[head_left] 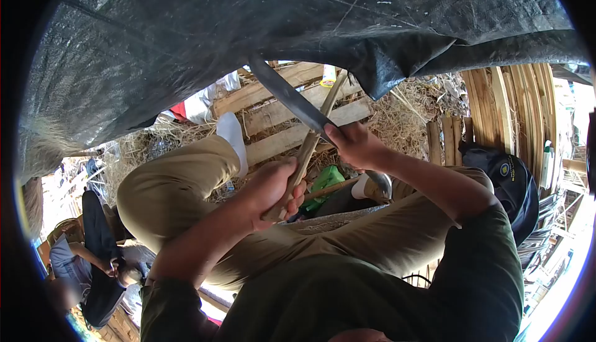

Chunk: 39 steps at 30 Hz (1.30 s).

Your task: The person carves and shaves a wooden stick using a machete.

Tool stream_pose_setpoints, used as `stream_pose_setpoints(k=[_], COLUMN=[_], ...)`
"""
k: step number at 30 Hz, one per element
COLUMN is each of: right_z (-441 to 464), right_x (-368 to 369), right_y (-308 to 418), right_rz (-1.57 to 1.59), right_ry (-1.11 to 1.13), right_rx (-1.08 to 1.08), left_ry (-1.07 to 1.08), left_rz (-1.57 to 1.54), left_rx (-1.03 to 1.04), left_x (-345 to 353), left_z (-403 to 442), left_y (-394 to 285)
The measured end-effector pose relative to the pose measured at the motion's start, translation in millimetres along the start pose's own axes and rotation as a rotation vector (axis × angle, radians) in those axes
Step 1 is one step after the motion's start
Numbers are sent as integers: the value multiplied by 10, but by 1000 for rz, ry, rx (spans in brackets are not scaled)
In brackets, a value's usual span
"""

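One wooden stick [318, 121] slanted through the centre of the head view, its near end clasped in the left hand [270, 187], while the right hand [358, 146] gripped a long blade [287, 95] crossing it. At right, a dark bag [510, 187] bore yellow lettering too small to read.

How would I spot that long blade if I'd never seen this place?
From the big dark tarp across the top, drop to the person's right hand, a little right of centre. The blade slants from that hand up and left to the tarp's edge. It is flat and grey, unlike the pale wooden stick it crosses, held in the left hand.
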State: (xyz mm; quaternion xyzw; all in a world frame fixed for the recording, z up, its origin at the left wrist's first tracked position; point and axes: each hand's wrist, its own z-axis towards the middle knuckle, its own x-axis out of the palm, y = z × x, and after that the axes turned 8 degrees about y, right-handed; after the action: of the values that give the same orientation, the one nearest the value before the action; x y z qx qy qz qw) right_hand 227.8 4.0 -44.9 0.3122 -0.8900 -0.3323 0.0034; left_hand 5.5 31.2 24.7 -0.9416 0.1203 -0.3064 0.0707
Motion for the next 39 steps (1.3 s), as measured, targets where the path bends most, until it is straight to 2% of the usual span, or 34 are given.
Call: stream_pose_setpoints(k=[1,3,4,7,8,11,15,16,19,20,24,27,28,31,32,35,36,39], right_z=[-3,25,144,179,133,-6,167,141,59,36,-54,43,8,-153,-133,25,42,-2], right_x=[43,-155,-219,-318,-212,96,-245,-300,-99,61,-5,-227,-188,169,133,-160,-232,-79], right_y=[-13,-7,-95,-147,-136,-25,-75,-90,-54,-53,51,-57,-51,38,29,-81,-76,-86], right_rz=[-53,-157,-216,14,75,68,-104,-53,6,124,72,-12,31,65,146,-12,-70,56], right_ry=[-20,45,-23,-78,-46,-9,22,-55,-31,42,34,-73,-46,-84,-9,41,-4,37], right_rx=[-75,-36,-46,135,135,-49,100,138,89,24,-7,21,98,-172,-115,-31,20,2], left_ry=[15,29,22,31,41,42,24,21,9,3,36,16,1,-11,-7,-12,1,23], left_rz=[-9,-22,-32,-51,-60,-31,-85,-82,-32,-20,-66,-53,-46,-23,4,-70,-69,-15], left_rx=[6,-4,-17,-29,-27,-9,-24,-24,-5,-7,-3,-16,-14,-19,-16,-56,-46,0], left_x=[2,-3,-26,-66,-76,-26,-80,-75,-26,-8,-16,-66,-30,24,31,-64,-76,-79], left_z=[-22,-10,14,43,47,-38,71,64,33,19,-3,62,48,-54,-71,34,38,18], left_y=[18,4,-30,-37,-40,-2,29,21,-30,-5,63,52,30,56,42,-7,5,-9])
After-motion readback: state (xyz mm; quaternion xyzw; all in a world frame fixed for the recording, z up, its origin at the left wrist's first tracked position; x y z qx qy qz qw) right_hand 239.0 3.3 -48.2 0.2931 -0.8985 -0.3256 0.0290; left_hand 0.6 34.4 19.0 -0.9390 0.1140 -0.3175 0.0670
